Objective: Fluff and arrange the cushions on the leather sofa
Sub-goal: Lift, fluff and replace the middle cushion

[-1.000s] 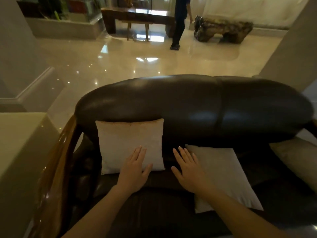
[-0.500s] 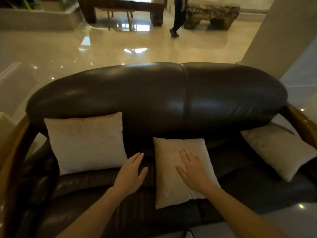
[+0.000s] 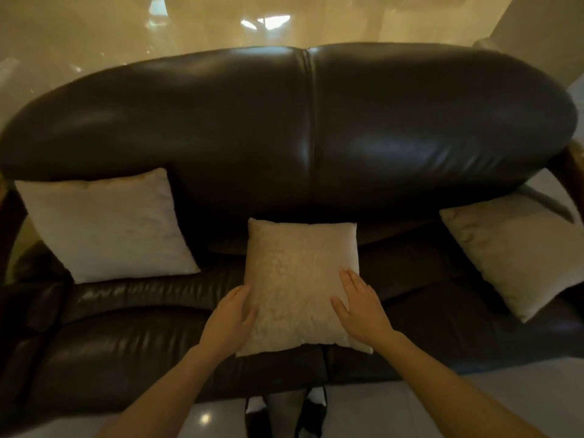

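Since both hands shifted off the left cushion (image 3: 104, 229) | left hand (image 3: 232, 317), right hand (image 3: 360, 306) open, flanking middle cushion (image 3: 300, 286) lying flat on sofa (image 3: 316, 137) | apparently fluffing next.

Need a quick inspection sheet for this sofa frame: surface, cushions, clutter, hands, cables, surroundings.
Surface: dark leather sofa, seat mostly bare.
Job's things: left cushion propped against the backrest; middle cushion lying flat on the seat; right cushion tilted at the far end.
Clutter: nothing seen.
Hands: left hand at the middle cushion's left edge; right hand flat on its right side, fingers spread.
Cables: nothing seen.
Surroundings: glossy floor behind, blurred; shoes below the seat edge.
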Tool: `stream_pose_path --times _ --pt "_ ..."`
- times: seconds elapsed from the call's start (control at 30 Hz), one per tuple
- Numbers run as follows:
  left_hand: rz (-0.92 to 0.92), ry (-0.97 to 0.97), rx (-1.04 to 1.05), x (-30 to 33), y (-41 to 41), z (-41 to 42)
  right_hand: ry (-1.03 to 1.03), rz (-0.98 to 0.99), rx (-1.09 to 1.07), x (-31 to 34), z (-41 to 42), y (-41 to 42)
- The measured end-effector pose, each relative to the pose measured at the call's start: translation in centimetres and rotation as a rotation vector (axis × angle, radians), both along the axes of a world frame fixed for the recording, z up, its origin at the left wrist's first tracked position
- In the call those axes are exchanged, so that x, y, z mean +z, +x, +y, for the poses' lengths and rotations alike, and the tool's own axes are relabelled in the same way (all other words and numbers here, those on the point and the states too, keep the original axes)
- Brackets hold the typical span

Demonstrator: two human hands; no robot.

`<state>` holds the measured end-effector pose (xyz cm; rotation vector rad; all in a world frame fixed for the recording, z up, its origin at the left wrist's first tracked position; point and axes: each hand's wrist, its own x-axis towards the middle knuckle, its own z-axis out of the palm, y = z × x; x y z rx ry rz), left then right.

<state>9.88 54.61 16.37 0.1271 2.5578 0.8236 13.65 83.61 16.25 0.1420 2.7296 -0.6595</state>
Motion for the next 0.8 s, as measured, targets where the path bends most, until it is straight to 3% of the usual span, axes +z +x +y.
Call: stream_pose_path --times 0.3,0.43,0.57,0.8 --pt "-0.111 0.032 0.104 -4.0 -1.2 1.0 -0.055 -0.139 -0.134 -3.8 3.7 -0.8" --pt "-0.149 0.042 0.154 -6.7 -2.4 1.4 -0.150 -0.221 -0.200 -9.1 6.0 -1.4" --pt "-0.181 0.080 0.204 -9.4 -3.7 1.2 -0.260 -0.227 -0.312 -7.4 5.3 -2.9" --pt "-0.385 0.224 0.532 -12.0 -4.5 1.5 -0.356 -0.312 -0.520 -8.7 6.3 -3.9"
